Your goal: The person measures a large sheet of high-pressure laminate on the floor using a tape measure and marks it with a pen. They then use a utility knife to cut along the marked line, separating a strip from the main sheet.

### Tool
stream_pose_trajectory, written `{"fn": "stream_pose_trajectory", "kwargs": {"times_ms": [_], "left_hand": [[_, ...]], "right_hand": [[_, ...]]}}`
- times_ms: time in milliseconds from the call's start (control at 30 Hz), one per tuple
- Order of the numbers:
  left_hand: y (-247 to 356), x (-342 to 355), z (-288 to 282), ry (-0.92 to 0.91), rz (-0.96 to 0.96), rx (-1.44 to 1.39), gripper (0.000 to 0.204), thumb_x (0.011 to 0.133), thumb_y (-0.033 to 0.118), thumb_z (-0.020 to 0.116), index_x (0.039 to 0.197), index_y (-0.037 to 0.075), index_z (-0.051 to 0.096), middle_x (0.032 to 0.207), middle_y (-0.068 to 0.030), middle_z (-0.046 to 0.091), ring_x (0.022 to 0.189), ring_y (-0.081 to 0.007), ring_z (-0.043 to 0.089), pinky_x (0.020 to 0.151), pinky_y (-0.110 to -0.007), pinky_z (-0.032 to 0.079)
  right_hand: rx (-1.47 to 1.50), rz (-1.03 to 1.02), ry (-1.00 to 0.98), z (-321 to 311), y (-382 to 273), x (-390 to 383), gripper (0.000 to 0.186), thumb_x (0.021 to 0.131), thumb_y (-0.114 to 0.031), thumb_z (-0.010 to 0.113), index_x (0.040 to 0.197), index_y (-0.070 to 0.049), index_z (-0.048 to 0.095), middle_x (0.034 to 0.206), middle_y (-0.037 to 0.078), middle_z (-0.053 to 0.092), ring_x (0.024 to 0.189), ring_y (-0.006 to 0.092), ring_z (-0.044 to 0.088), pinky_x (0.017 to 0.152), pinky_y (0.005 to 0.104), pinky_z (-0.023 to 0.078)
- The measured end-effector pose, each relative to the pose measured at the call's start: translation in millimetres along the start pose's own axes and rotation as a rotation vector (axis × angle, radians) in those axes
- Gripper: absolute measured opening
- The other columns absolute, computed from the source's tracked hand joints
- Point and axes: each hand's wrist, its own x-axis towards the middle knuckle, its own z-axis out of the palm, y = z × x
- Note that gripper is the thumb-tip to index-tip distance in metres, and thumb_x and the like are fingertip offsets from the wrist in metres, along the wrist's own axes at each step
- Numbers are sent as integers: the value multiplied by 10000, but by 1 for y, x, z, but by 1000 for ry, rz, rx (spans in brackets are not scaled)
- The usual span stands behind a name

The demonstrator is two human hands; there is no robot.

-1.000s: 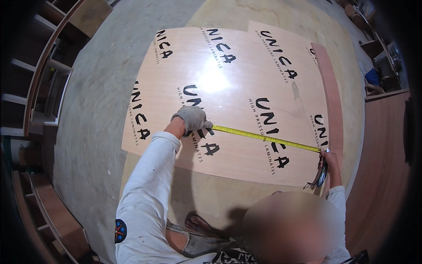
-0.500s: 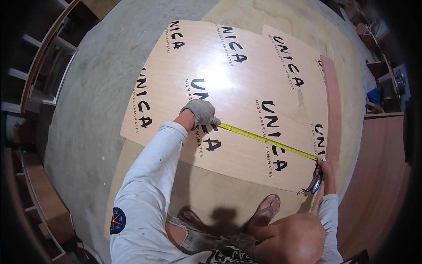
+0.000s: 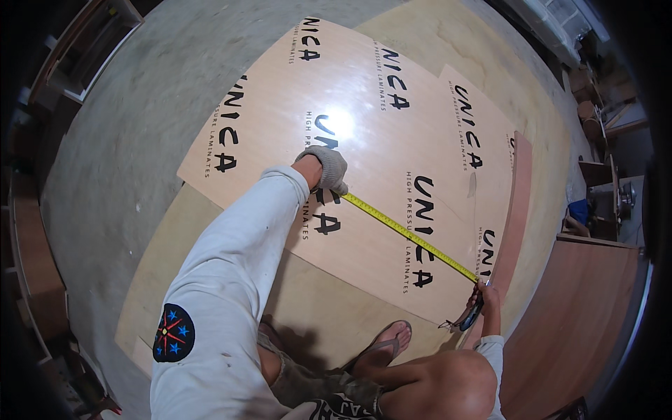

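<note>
My left hand (image 3: 327, 170), in a grey knit glove, is closed on one end of a yellow tape measure (image 3: 409, 234). The tape runs taut and slanting across a large pale laminate sheet (image 3: 378, 143) with dark printing. At its other end my bare right hand (image 3: 489, 299) grips it at the sheet's right side, beside a reddish-brown strip (image 3: 516, 189). A dark, curved-handled tool (image 3: 470, 315) is also in the right hand; its exact kind is unclear. The tape's case cannot be made out.
Under the sheet lies a larger plywood board (image 3: 192, 241) on the grey concrete floor (image 3: 133, 133). My sandalled foot (image 3: 388, 341) stands at the sheet's near edge. Wooden cabinet frames (image 3: 66, 59) line the left, and a brown panel (image 3: 581, 308) stands at the right.
The view has turned and shifted, so the sheet appears rotated. Both hands keep their hold on the stretched tape, which lies across nearly the same part of the sheet.
</note>
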Motion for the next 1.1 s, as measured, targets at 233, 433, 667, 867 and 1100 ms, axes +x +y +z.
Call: {"fn": "stream_pose_trajectory", "kwargs": {"times_ms": [233, 433, 667, 867, 1100], "left_hand": [[0, -1, 3, 41, 12, 7, 545, 905, 577, 729, 1064, 67, 836, 1015, -170, 809, 921, -330, 778, 832, -462, 616], [-1, 1, 5, 35, 12, -4, 555, 919, 584, 722, 1081, 64, 832, 1043, -180, 806, 967, -345, 776, 857, -470, 614], [1, -2, 4, 22, -7, -16, 549, 906, 572, 742, 1091, 62, 828, 1044, -177, 806, 970, -342, 777, 865, -470, 612], [0, -3, 2, 39, -6, -38, 550, 899, 567, 743, 1097, 61, 827, 1053, -178, 806, 981, -340, 778, 868, -467, 613], [-1, -3, 4, 60, -4, -24, 558, 894, 567, 751, 1102, 54, 825, 1070, -182, 805, 997, -347, 778, 876, -469, 609]], "right_hand": [[-58, -197, 169, 6, -12, -11, 397, 1053, -422, 693, 902, -63, 616, 627, 32, 510, 482, 179, 509, 457, 359, 474], [135, 30, -328, 85, -55, -83, 445, 1106, -468, 586, 1247, -47, 560, 931, 81, 560, 701, 198, 609, 558, 354, 589], [-726, -607, -565, 262, -94, -150, 311, 1094, -270, 588, 1198, 11, 673, 1007, 117, 696, 893, 257, 656, 862, 398, 527], [-1016, -1038, -589, 369, -138, -147, 258, 1005, -215, 655, 1058, 12, 765, 972, 247, 744, 963, 394, 729, 897, 466, 562], [-1170, -1358, -576, 407, -156, -131, 233, 909, -193, 675, 961, -1, 796, 946, 251, 739, 913, 435, 722, 851, 513, 582]]}}
